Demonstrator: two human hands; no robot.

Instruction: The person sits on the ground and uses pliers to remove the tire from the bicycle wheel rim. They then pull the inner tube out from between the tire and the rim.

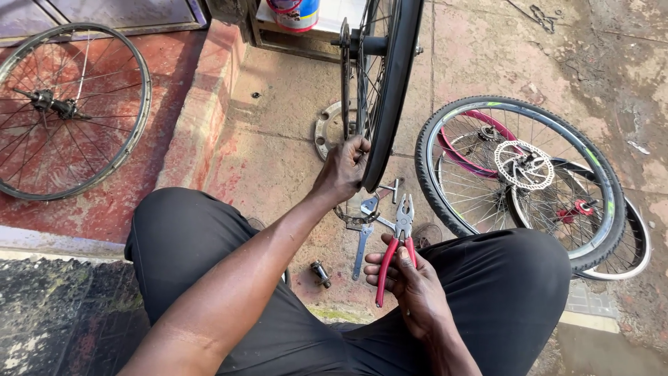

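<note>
Head view. The person sits on paved ground with knees spread, in black trousers. The left hand [346, 169] is closed around the lower rim of an upright bicycle wheel [390, 90] fitted with a black tyre; the fingers wrap the rim edge beside the spokes. The right hand [410, 282] rests over the right thigh and is clamped on the red handles of a pair of pliers [396, 247], whose metal nose points upward, with the jaws slightly apart and gripping nothing. The two hands are apart, the pliers just below and right of the held wheel.

On the ground between the knees lie a flat spanner [362, 244], a chainring [355, 214] and a small metal cylinder [321, 273]. To the right, two wheels lie stacked flat, the upper tyred wheel [591, 209] carrying a brake disc [524, 165]. A bare rim with spokes [66, 111] lies on the red step at far left. A metal flange [325, 129] lies behind the upright wheel.
</note>
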